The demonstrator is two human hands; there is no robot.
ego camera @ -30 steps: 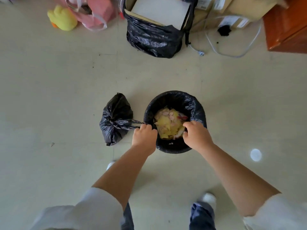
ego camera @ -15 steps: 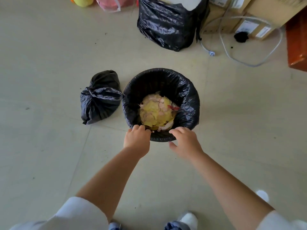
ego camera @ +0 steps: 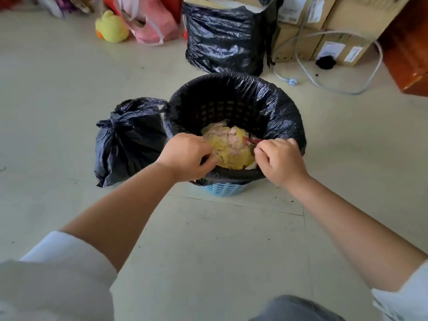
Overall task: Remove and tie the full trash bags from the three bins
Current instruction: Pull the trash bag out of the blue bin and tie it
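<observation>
Thin black liner [ego camera: 273,107] at my twelve o'clock, gripped at its near rim by my curled left hand [ego camera: 185,156] and right hand [ego camera: 281,161], could tear, I'd judge, snagging on the bin's [ego camera: 223,188] lattice.

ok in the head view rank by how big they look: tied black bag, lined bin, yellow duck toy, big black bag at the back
1. lined bin, though it sits nearer
2. big black bag at the back
3. tied black bag
4. yellow duck toy
</observation>
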